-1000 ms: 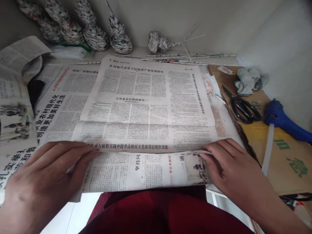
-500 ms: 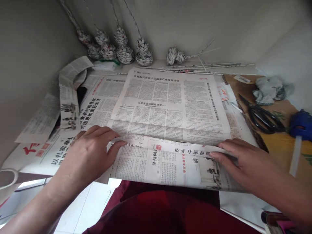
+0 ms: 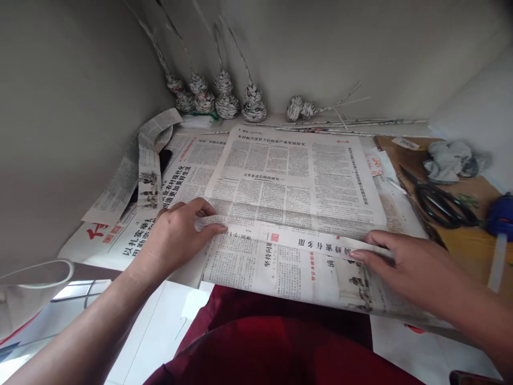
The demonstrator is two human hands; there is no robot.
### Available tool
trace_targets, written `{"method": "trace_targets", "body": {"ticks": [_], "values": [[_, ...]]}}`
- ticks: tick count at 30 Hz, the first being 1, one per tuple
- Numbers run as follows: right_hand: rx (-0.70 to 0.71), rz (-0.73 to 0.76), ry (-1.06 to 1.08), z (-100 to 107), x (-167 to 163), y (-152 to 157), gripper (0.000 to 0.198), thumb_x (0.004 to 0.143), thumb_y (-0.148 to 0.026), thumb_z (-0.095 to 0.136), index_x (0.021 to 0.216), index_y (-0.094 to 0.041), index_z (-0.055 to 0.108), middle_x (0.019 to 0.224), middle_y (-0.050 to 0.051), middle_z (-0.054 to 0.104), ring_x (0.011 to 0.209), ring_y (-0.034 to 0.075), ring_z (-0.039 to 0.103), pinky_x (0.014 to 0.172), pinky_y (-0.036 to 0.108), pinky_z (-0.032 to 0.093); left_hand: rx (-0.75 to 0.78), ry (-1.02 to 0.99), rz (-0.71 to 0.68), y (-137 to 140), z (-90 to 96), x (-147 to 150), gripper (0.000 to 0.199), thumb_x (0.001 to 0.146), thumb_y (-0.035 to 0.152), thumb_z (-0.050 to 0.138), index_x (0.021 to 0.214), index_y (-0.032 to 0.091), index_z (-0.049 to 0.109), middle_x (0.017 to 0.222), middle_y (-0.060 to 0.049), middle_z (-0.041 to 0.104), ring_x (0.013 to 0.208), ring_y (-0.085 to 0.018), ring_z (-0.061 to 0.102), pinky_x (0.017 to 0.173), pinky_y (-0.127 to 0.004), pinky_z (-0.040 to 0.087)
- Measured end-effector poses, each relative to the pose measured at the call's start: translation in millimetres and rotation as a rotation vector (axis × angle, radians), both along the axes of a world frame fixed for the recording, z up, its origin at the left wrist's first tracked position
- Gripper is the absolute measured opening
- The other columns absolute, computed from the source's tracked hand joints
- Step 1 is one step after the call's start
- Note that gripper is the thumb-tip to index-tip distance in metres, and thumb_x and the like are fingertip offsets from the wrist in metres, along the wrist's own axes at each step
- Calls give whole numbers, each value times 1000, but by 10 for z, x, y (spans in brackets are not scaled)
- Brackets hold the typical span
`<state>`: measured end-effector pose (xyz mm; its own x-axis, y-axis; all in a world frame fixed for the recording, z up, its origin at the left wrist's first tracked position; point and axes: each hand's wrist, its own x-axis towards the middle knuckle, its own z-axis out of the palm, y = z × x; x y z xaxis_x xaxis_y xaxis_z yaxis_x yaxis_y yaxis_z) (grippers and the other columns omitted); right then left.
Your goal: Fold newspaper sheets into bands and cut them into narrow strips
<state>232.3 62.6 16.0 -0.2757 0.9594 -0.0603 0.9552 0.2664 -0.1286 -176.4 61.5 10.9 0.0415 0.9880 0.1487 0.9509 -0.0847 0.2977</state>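
A printed newspaper sheet (image 3: 296, 176) lies on the table before me, its near part turned up into a narrow folded strip (image 3: 298, 241). My left hand (image 3: 180, 230) pinches the strip's left end between thumb and fingers. At the right end, my right hand (image 3: 385, 256) grips the same strip, thumb on the near side and fingers on the far side. The strip runs nearly straight between both hands. Below it, another printed area (image 3: 280, 272) reaches the table's near edge.
Several woven paper gourds (image 3: 254, 104) stand along the wall; another gourd (image 3: 300, 108) lies beside thin paper rods (image 3: 352, 124). Cut newspaper strips (image 3: 149, 171) curl at left. Black scissors (image 3: 441, 200), a crumpled cloth (image 3: 451, 160) and a blue glue gun (image 3: 500, 214) sit at right.
The view has shifted left, so most things appear farther right. Both hands still hold the fold, which now looks flatter and lifted as a narrow strip.
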Motion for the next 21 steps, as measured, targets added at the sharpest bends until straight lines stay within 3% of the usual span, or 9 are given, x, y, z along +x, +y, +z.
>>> {"method": "trace_targets", "body": {"ticks": [7,14,21], "values": [[-99,-144,38,14,-16,38,45,83,-71,57,69,-28,58,47,-5,53,44,19,53,45,29,36,28,39,75,-13,1,23,41,82,60,67,99,23,68,77,-4,68,65,-22,64,66,-37,50],[-273,-174,5,97,-52,18,41,84,-64,54,67,-26,56,58,-2,60,56,20,56,54,31,37,-69,162,2,-68,34,9,39,93,54,52,91,19,70,71,-8,69,89,-34,65,89,-56,42],[-329,-224,11,69,-35,-35,45,83,-69,51,67,-27,54,56,-2,57,57,21,56,56,33,38,-49,136,12,-123,-19,-36,36,91,53,55,86,21,69,73,-9,69,91,-36,64,86,-57,41]]}}
